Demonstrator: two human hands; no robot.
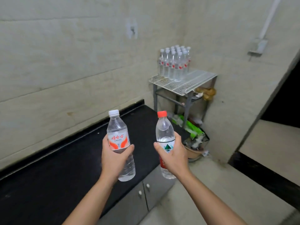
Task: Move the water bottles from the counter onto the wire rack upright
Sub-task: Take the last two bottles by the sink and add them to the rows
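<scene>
While both bottles are held off the counter (56, 168), positions are logged as follows. The rack (199, 80) stands in the far corner, well apart from the hands. A block of bottles (174, 62) is set upright on its rear-left part, and the front and right wire is bare. The white-cap bottle (119, 135) is gripped at the label by the left hand (113, 157), with fingers and thumb wrapped round it. The red-cap bottle (164, 132) is gripped likewise by the right hand (174, 157). Both are held near upright, the first over the counter, the second at its edge.

Risks, as judged:
- The rack top is open wire, so a base set down tilted or across a gap may rock and topple.
- The block is packed tight, so a nudge from an incoming bottle or knuckle could tip its neighbours.
- If both are placed at once, no hand is left free to steady either.

Surface and room:
- The walls (65, 54) are pale and tiled.
- The floor (211, 184) is pale.
- The counter is black, with a raised back lip.
- Grey cabinet doors (146, 197) are seen below it.
- Bags (191, 127) are piled under the rack.
</scene>
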